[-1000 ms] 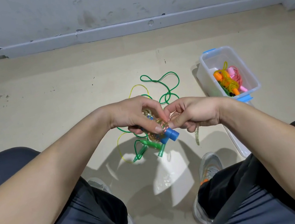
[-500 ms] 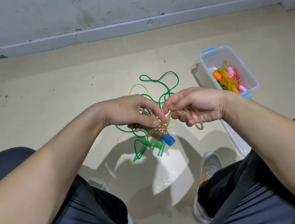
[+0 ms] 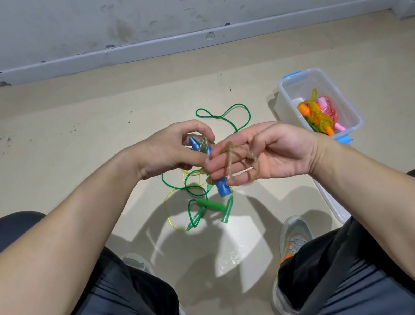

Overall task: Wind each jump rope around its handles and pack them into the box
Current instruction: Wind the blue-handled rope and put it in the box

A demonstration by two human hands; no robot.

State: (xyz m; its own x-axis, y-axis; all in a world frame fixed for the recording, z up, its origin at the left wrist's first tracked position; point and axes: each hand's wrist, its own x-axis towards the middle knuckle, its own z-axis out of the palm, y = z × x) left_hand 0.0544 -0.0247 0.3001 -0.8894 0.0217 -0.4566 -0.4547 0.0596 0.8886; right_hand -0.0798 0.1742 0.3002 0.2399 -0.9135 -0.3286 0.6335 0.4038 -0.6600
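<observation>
Right hand (image 3: 269,155) turned palm-up, tan rope (image 3: 230,159) draped | left grip (image 3: 169,150): blue handles (image 3: 223,189) | box (image 3: 288,99) beside

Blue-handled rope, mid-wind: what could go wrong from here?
1. The cord is looped over fingers of the right hand. It may slip off or cinch tight there, which would loosen the turns on the blue handles that the left hand grips.
2. The green rope lies loose right below both hands, so a hanging loop of cord might catch in it and drag it along.
</observation>
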